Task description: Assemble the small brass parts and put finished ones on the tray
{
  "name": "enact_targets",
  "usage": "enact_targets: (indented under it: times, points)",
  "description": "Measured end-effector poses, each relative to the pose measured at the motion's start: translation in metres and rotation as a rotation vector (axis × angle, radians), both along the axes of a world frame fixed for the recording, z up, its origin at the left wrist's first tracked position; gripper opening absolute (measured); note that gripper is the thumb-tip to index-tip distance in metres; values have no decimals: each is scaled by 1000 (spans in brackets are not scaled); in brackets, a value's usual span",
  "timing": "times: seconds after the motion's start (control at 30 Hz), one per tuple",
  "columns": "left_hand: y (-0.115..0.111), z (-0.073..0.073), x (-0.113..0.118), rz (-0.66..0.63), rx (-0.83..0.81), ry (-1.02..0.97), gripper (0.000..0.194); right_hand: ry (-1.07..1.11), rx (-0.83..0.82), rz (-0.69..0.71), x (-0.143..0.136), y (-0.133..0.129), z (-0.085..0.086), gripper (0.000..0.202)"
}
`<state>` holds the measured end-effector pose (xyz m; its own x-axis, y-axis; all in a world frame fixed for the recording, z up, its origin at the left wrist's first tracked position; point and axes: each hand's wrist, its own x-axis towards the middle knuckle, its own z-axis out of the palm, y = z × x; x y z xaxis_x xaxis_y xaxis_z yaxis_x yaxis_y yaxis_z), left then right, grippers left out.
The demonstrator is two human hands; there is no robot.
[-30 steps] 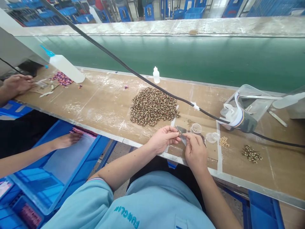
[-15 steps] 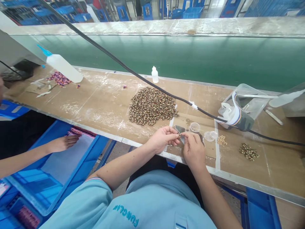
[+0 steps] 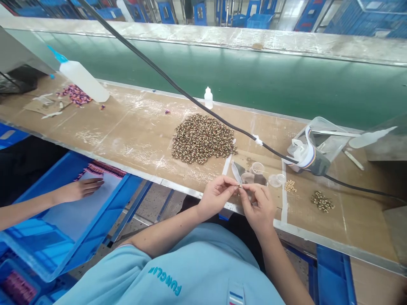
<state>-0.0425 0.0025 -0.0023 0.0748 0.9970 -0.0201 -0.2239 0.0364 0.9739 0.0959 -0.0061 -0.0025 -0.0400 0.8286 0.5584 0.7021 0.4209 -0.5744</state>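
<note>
L hand: the left hand (image 3: 216, 197) has thumb + forefinger pinched tog. on a small piece (image 3: 239, 186), other fingers loosely curled.
R hand: the right hand (image 3: 259, 207) meets it tip to tip, thumb + index closed on the same pc., rest of fingers bent.
Pc. in hand: betw. both sets of fingertips, over the front part of the bench (image 3: 136, 144); detail too small to make out.
Shirt: light blue shirt (image 3: 197, 262), teal lettering reads approx. FUNGLIN (upside down from here, so the G could be a C).
Pocket tag: striped tag (image 3: 235, 294) low on the shirt, blue, white + red bands.
Main heap: large pile of brown-and-cream pcs. (image 3: 203, 139), beyond the hands.
By R hand: grey sheet (image 3: 248, 176), two clear round cups (image 3: 276, 180), tan beads (image 3: 290, 185), then a small cluster (image 3: 322, 201) of similar brown-cream bits.
Bottles: small white bottle (image 3: 208, 99) behind the heap; big bottle w/ blue nozzle (image 3: 83, 80), tilted, far L, next to pink-purple bits (image 3: 76, 94).
Cable: black cable (image 3: 165, 76) runs diag. across, down to a striped strap (image 3: 307, 154) by the clear bin (image 3: 327, 123).
Co-worker: another person's hand (image 3: 78, 190) over a blue crate (image 3: 63, 264), near pink strips (image 3: 104, 169).
</note>
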Motion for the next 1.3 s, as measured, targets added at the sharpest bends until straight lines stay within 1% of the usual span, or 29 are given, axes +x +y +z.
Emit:
enact_targets:
  times: [0.1,0.17,0.23,0.37,0.47,0.6,0.67,0.77,0.83,0.87,1.0,1.07,1.17,1.3]
  points:
    - [-5,-5,-4,-12,263,237,9,2,20,17,4,-7,0,7]
    - [-7,-7,-6,-26,389,349,10,6,49,27,6,-12,0,7]
    - [-9,-8,-7,-36,466,396,11,7,68,37,8,-15,1,9]
    - [-12,-9,-6,-33,559,396,11,14,52,52,11,-21,0,10]
    - [-13,-11,-5,-32,591,401,10,23,29,72,11,-24,-1,10]
    - [-14,-13,-5,-68,579,424,11,33,-6,72,11,-28,-2,8]
    - [-14,-14,-5,-115,538,445,12,26,-35,67,11,-30,-1,7]
    - [-14,-15,-4,-203,427,440,15,-16,-84,38,19,-32,-2,12]
    - [-13,-14,-2,-243,369,424,18,-42,-125,-53,33,-33,-4,16]
    - [-12,-14,-2,-256,350,426,18,-45,-153,-128,44,-34,-5,18]
    - [-11,-12,-3,-282,326,461,16,20,-269,-501,96,-35,-11,28]
    - [-11,-12,-3,-287,329,472,15,60,-282,-636,119,-34,-16,30]
    - [-10,-12,-4,-291,346,481,14,107,-245,-720,138,-32,-22,35]
    - [-9,-11,-3,-289,376,481,12,95,-116,-786,139,-31,-27,36]
